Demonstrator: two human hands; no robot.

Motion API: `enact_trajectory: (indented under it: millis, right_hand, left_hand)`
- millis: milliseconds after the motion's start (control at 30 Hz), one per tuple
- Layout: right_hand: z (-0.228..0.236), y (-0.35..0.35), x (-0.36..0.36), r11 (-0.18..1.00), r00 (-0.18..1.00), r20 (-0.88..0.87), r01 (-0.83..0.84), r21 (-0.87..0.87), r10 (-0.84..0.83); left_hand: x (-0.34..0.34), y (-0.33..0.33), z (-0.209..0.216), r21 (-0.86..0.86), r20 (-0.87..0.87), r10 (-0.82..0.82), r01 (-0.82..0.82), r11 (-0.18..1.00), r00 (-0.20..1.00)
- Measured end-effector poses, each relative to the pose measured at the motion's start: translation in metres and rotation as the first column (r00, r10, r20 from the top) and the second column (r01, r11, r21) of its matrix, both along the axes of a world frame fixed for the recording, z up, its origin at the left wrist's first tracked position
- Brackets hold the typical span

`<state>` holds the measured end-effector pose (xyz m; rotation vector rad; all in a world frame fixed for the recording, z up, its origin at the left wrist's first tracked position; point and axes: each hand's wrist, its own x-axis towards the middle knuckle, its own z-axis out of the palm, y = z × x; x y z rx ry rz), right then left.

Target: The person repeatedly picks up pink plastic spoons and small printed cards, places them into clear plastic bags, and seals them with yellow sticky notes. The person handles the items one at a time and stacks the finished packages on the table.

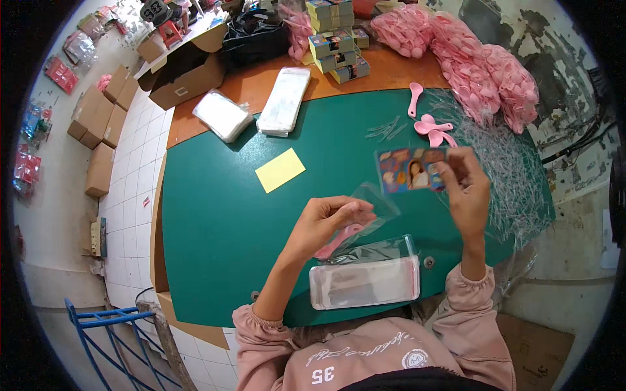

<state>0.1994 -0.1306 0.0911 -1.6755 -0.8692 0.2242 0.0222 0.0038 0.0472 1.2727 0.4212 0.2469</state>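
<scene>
My left hand (pixel 324 220) is closed on a clear plastic bag (pixel 380 203), its mouth toward the right. A pink spoon (pixel 339 240) shows under that hand; the film makes it hard to tell whether it lies inside the bag. To the right, my right hand (pixel 468 189) pinches a colourful printed card (pixel 411 171) by its right end, just above the bag and apart from it. A stack of clear plastic bags (pixel 364 284) lies at the table's near edge, below my left hand. Loose pink spoons (pixel 433 128) rest beyond the card.
A yellow card (pixel 280 171) lies on the green tabletop (pixel 215 215). Behind it are two white bag packs (pixel 285 101), bundled card stacks (pixel 332 45), an open carton (pixel 186 81) and bagged pink spoons (pixel 456 58). Thin clear strips (pixel 502 176) cover the right side. A blue trolley (pixel 111 316) stands left.
</scene>
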Motion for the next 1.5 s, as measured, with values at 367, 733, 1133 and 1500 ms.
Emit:
enact_trajectory:
  millis: [367,733,1133,1500]
  right_hand:
    - [0.009,-0.002,0.000,0.901,0.932,0.048,-0.333,-0.278,0.359]
    - [-0.036,0.027,-0.014,0.694,0.678,0.182,-0.644,-0.320,0.713]
    - [-0.054,0.029,0.003,0.699,0.753,-0.293,-0.657,-0.282,0.589]
    - [-0.019,0.015,0.024,0.844,0.912,-0.143,-0.409,-0.348,0.384]
  left_hand:
    - [-0.005,0.002,-0.007,0.049,-0.053,0.043,-0.041,0.998,0.998]
    - [0.000,-0.010,0.002,0.521,-0.241,0.001,0.128,0.844,0.970]
    - [-0.034,0.034,-0.026,0.344,-0.212,-0.180,0.246,0.906,0.960]
    - [-0.044,0.044,-0.029,0.380,-0.132,-0.223,0.257,0.888,0.966]
